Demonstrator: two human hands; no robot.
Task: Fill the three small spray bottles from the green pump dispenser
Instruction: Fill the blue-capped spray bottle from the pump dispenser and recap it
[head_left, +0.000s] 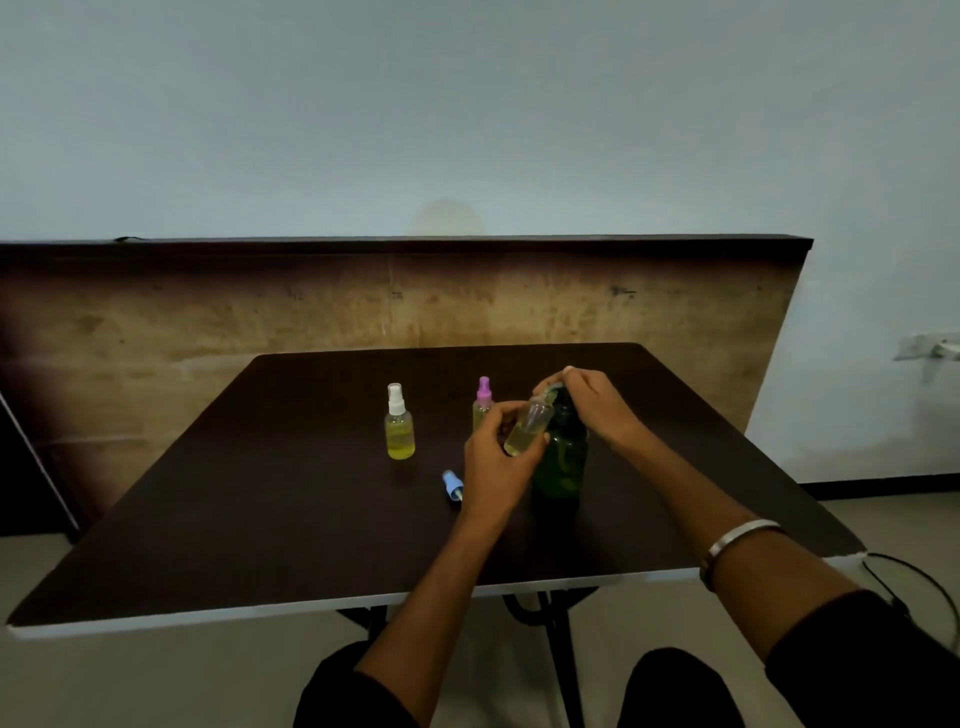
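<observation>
Pale blue-grey painted wall behind, with a worn tan wooden board (395, 306) leaning along its foot. Dark brown, matte, rectangular counter (260, 493) with a white front edge; black metal legs show beneath it.

Green translucent plastic pump dispenser (562, 457) stands upright slightly right of counter centre, round-bodied, dark, with dim glints on its shoulder. Right hand (597, 402) sits on top of it, fingers curled over the pump head; the nozzle itself is mostly hidden under the fingers. Silver metal bangle (737, 540) on the right forearm, black sleeve above it.

Left hand (498, 462) grips a small clear plastic spray bottle without its cap (529, 427), tilted, its open neck pointing to about 1 o'clock and meeting the dispenser's spout. Pale yellow liquid fills only its lower end.

At 9 o'clock from the dispenser, well apart: small clear bottle with a white spray cap (399, 423), upright, yellow liquid up to its shoulder. Just behind the left hand, at 10 o'clock from the dispenser: small clear bottle with a pink spray cap (483, 402), upright, yellowish contents, lower part hidden by fingers.

Loose blue plastic spray cap (452, 485) lies on its side on the counter at 8 o'clock from the dispenser, beside the left wrist.
</observation>
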